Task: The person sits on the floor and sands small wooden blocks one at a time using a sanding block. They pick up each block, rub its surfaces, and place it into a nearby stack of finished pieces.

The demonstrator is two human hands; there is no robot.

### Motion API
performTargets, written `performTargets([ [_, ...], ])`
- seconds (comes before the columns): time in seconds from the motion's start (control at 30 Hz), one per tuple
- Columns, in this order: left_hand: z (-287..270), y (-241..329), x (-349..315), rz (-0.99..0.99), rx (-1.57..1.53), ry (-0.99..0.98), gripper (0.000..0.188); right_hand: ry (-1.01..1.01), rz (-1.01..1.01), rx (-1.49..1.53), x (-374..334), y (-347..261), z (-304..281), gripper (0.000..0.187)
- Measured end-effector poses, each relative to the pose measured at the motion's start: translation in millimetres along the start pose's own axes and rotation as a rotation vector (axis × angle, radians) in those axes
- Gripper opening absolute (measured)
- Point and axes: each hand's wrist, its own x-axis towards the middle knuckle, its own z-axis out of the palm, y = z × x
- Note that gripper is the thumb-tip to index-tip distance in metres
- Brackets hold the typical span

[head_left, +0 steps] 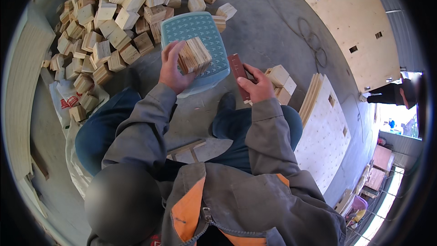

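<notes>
A layered plywood block rests on the blue-green plastic stool in front of me. My left hand grips this block from its left side, thumb and fingers around it. To the right of the stool, my right hand holds a long, flat reddish-brown sanding block, its face showing some pale marks. The sanding block is held up at a tilt, apart from the plywood block. My right fingers partly hide its lower portion.
Many plywood blocks lie heaped at the far left. A smaller stack of blocks stands right of my right hand. Perforated plywood panels lean farther right. A white sack lies by my left knee; a cable loops across the floor.
</notes>
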Motion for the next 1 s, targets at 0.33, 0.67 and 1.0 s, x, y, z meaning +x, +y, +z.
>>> performTargets([
  [0.33,3.9,-22.2,-11.9,-0.158,-0.069,0.017,0.137,0.071,-0.132,-0.241,5.0,21.3,5.1,0.066],
  [0.67,27.0,-45.0,-12.9,-0.193,-0.254,0.033,0.124,0.108,-0.686,-0.713,-19.3,-0.6,75.8,0.064],
  [1.0,20.6,-32.0,-7.5,-0.127,-0.103,0.099,0.104,0.158,-0.720,-0.933,49.9,-21.3,120.8,0.060],
])
